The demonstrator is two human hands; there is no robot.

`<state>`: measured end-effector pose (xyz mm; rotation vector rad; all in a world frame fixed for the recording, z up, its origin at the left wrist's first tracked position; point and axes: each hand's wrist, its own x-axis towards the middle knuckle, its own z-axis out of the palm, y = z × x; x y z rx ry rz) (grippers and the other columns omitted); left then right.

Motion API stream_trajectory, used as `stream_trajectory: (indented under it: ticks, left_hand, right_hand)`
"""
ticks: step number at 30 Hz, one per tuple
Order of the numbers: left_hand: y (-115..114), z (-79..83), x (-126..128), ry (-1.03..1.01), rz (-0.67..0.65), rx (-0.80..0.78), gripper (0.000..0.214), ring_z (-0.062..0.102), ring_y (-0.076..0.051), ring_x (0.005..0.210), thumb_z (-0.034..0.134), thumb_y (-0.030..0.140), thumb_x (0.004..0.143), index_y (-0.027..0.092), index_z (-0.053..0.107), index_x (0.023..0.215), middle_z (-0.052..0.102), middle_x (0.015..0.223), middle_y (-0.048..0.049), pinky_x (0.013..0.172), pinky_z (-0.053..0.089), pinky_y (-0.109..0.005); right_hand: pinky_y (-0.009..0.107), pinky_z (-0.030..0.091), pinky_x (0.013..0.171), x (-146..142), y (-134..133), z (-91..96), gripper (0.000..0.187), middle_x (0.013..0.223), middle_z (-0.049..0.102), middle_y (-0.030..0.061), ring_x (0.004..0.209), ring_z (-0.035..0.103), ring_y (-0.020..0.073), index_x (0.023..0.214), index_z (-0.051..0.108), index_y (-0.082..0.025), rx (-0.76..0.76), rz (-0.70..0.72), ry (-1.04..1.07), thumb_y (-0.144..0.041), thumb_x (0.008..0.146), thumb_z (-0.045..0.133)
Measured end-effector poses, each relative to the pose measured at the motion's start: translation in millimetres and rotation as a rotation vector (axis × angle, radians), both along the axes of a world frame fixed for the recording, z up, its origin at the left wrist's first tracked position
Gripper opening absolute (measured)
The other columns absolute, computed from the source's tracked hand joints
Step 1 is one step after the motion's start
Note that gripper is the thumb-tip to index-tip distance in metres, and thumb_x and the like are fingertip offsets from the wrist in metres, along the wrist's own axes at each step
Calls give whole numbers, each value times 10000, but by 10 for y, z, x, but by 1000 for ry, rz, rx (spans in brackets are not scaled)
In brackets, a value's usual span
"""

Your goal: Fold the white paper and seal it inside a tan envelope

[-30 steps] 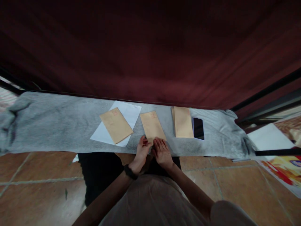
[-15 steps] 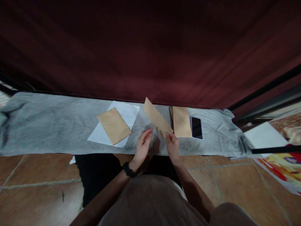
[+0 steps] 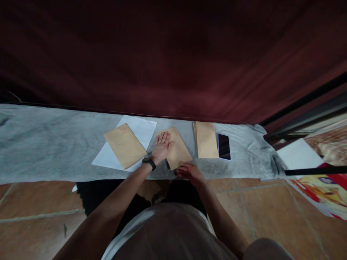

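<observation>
A brown paper envelope lies slanted on the grey cloth in front of me. My left hand, with a dark watch on its wrist, rests flat on the envelope's upper left part, fingers stretched out. By the envelope's near end is my right hand, its fingers pointing left and loosely bent; nothing shows in them. On the left, another brown envelope with a small reddish mark lies over white paper sheets. To the right sits a stack of brown envelopes.
A phone with a dark screen lies right of the stack. The grey cloth covers a long narrow surface, backed by a dark red curtain. At the far right are a black bar and a colourful printed package.
The envelope, held tilted in my right hand before, now lies on the cloth. My left hand has moved forward onto it and flattened; my right hand has let go and drawn nearer me.
</observation>
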<state>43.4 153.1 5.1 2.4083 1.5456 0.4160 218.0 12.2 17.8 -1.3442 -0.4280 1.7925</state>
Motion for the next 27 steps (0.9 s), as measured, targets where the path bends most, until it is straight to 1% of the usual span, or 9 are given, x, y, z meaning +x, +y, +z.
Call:
stream_trajectory:
  ticks: [3,5,7,9,12,14,20,23,27]
  left_hand:
    - [219,-16,88,24,-49,9,599,239,-304,1547,264,376,1032,121,385,1561,364,1631,-139,1262,129,-552]
    - [304,-36,167,32,-105,10,582,242,-286,1548,262,352,1030,148,398,1558,367,1635,-108,1267,123,-531]
    - [335,-63,247,41,-157,17,579,239,-261,1550,254,338,1030,153,394,1560,359,1641,-88,1274,119,-495]
    - [317,-93,314,41,-188,31,585,237,-246,1551,259,346,1031,135,384,1562,352,1642,-98,1278,117,-474]
    - [215,-124,368,23,-238,43,597,248,-240,1548,276,364,1032,101,382,1558,353,1636,-126,1279,135,-454]
    - [110,-133,379,6,-279,51,592,258,-231,1545,284,368,1035,106,384,1557,358,1634,-125,1280,140,-441]
    - [-273,-123,385,-1,-401,21,590,246,-195,1547,276,393,1049,125,365,1568,352,1642,-99,1281,134,-401]
    - [-439,-120,374,22,-455,-18,580,228,-179,1552,253,380,1058,142,343,1579,334,1653,-81,1279,124,-386]
    - [-621,-129,336,31,-548,-43,549,212,-161,1554,263,337,1065,178,329,1586,307,1666,-55,1277,110,-380]
  right_hand:
    - [337,601,731,88,-16,76,279,919,781,125,731,728,194,866,717,-154,-101,85,-16,-425,825,667]
    - [317,602,717,110,-31,95,276,931,789,119,719,727,180,908,742,-152,-118,89,-11,-397,856,624]
    - [303,602,707,109,-41,94,264,926,795,112,714,727,174,919,751,-156,-126,78,-13,-361,868,593]
    - [296,599,692,99,-39,89,267,909,797,110,696,724,169,916,752,-155,-133,77,-28,-344,870,570]
    - [291,592,666,92,-23,93,279,888,798,112,666,715,166,909,751,-152,-137,94,-43,-355,866,563]
    - [288,585,644,95,-12,106,292,871,796,114,648,711,165,906,749,-148,-133,116,-56,-376,858,572]
    - [282,566,602,110,-4,143,351,794,783,104,608,707,171,878,731,-149,-106,186,-91,-482,801,651]
    - [277,560,594,113,-18,150,342,756,776,101,598,704,171,836,724,-149,-91,232,-103,-481,800,651]
    - [270,554,579,123,-61,137,326,712,765,103,574,696,167,781,704,-147,-81,258,-113,-458,834,621]
